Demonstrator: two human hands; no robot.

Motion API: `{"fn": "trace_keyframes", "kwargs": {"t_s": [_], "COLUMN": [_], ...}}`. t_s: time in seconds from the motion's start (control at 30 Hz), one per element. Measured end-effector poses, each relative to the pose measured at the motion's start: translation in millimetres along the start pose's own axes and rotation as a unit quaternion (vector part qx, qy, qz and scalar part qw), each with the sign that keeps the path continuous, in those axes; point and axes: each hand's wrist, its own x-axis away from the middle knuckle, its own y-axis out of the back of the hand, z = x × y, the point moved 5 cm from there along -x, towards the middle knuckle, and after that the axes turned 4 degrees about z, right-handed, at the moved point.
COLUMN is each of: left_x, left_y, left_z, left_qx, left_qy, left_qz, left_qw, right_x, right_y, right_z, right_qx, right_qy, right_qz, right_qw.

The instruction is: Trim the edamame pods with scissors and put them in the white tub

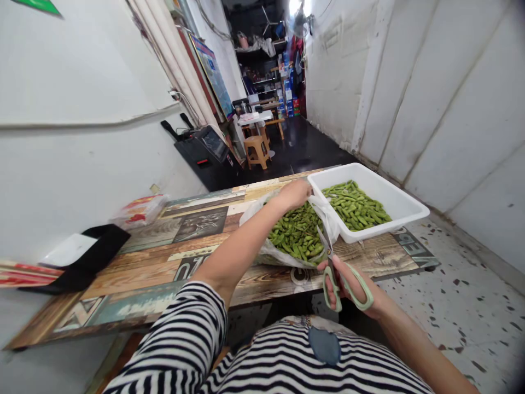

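Observation:
My left hand (296, 193) reaches over the far rim of a white plastic bag (253, 210), its fingers curled closed. What they hold is hidden behind the hand. Inside the bag lies a heap of green edamame pods (297, 235). In my right hand (348, 287) is a pair of scissors (329, 252) with pale green handles. The blades are slightly apart and point up over the bag's right edge. To the right of the bag stands a white plastic tray (404, 205), with more edamame pods (355, 205) spread in its left part.
The patchwork-patterned wooden table (164, 268) carries a black holder (100, 246) and a red and clear plastic packet (141, 210) at left. A black machine (209, 153) stands beyond the table. Farther back are a tan stool (256, 150) and a small white table (258, 116).

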Motion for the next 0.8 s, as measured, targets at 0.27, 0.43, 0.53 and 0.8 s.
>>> {"fn": "trace_keyframes", "kwargs": {"t_s": [0.27,0.43,0.53,0.8], "left_x": [17.6,52.5,72.3,89.6], "left_y": [-29.7,-22.2,-27.4,-37.8], "left_z": [44.9,41.0,36.6,23.4], "left_qx": [-0.048,0.106,0.179,0.289], "left_qy": [-0.005,-0.007,0.012,0.037], "left_qz": [0.086,0.034,0.01,0.018], "left_qw": [0.995,0.994,0.984,0.956], "right_x": [-7.8,-12.3,-17.6,-19.4], "right_y": [-7.8,-8.5,-11.4,-16.3], "right_z": [3.4,7.8,10.1,13.7], "right_qx": [0.033,0.073,0.11,0.148], "right_qy": [0.015,0.019,0.024,0.018], "right_qz": [-0.009,-0.054,-0.057,-0.068], "right_qw": [0.999,0.996,0.992,0.986]}}
